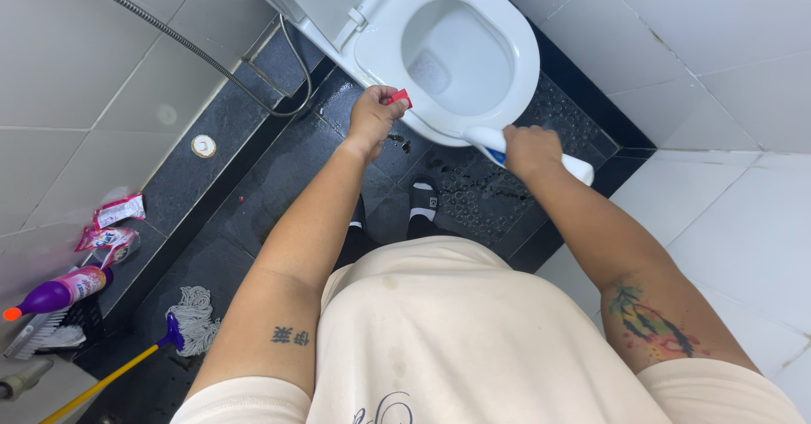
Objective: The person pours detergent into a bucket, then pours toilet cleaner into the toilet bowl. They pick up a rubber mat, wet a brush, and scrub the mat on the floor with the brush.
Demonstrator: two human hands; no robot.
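Observation:
I look down at a white toilet (pixel 473 19) with its seat down. My left hand (pixel 372 116) is closed on a small red cap (pixel 400 97) right at the seat's near-left rim. My right hand (pixel 528 148) grips a white and blue cleaner bottle (pixel 577 167), tilted with its neck toward the seat's front edge. Both hands hover just in front of the bowl, about a hand's width apart.
A dark wet floor (pixel 253 196) lies beneath my sandalled feet (pixel 423 198). A metal hose (pixel 203 52) runs along the left wall. At the left lie a purple bottle (pixel 59 292), pink sachets (pixel 114 221), a brush (pixel 42 333) and a yellow-handled mop (pixel 182 327).

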